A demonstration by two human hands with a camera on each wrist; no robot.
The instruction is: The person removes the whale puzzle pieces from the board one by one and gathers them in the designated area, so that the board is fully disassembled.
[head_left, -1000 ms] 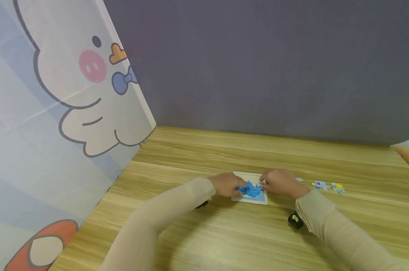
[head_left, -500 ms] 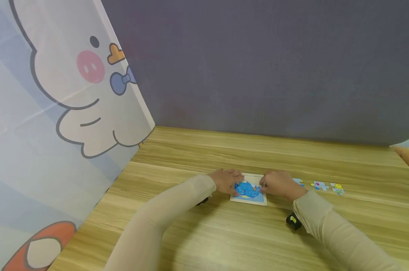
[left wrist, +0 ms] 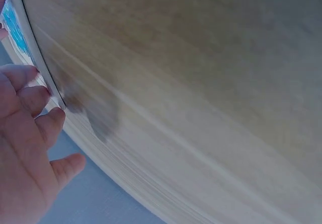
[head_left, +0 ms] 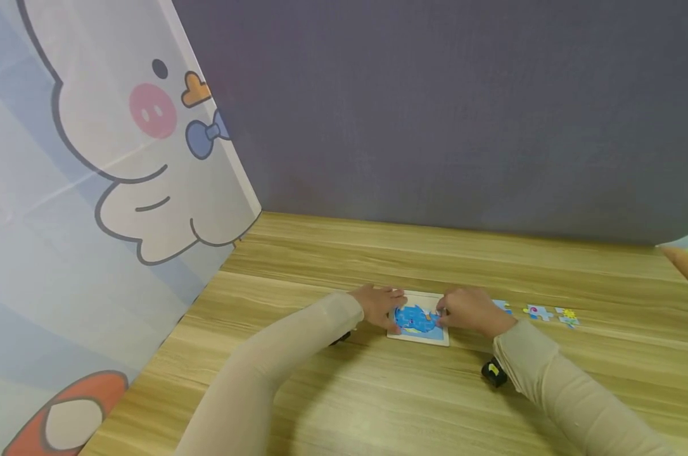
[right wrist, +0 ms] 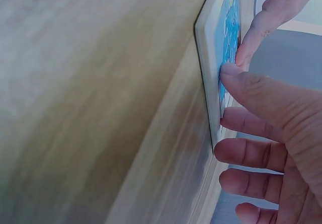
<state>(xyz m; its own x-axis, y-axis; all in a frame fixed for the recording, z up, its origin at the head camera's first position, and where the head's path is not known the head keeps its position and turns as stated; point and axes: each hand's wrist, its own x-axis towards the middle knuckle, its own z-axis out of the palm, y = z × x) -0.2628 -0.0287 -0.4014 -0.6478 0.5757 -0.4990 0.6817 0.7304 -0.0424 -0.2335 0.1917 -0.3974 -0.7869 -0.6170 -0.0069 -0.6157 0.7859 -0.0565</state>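
A shallow wooden puzzle tray (head_left: 418,341) lies on the table, holding a partly assembled blue sea-animal picture (head_left: 415,318). My left hand (head_left: 378,305) rests at the tray's left side with its fingers spread; in the left wrist view, fingertips (left wrist: 43,90) meet the rim. At the opposite side, my right hand (head_left: 471,309) pinches a puzzle piece (right wrist: 222,95) between thumb and index finger, low over the picture's right part. The other right-hand fingers (right wrist: 241,152) extend beside the tray's edge. Most of the pinched piece is hidden by the thumb.
Loose jigsaw pieces lie in a row right of the tray: one partly behind the right hand (head_left: 502,306), a light blue one (head_left: 538,311) and one with a yellow flower (head_left: 569,316). A grey panel (head_left: 435,114) stands behind the wood-grain table (head_left: 344,247); a cartoon-printed curtain (head_left: 121,209) hangs at left.
My left hand has drawn back left from over the blue picture to the tray's left edge, its fingers spreading. The right hand has stayed at the tray's right side.
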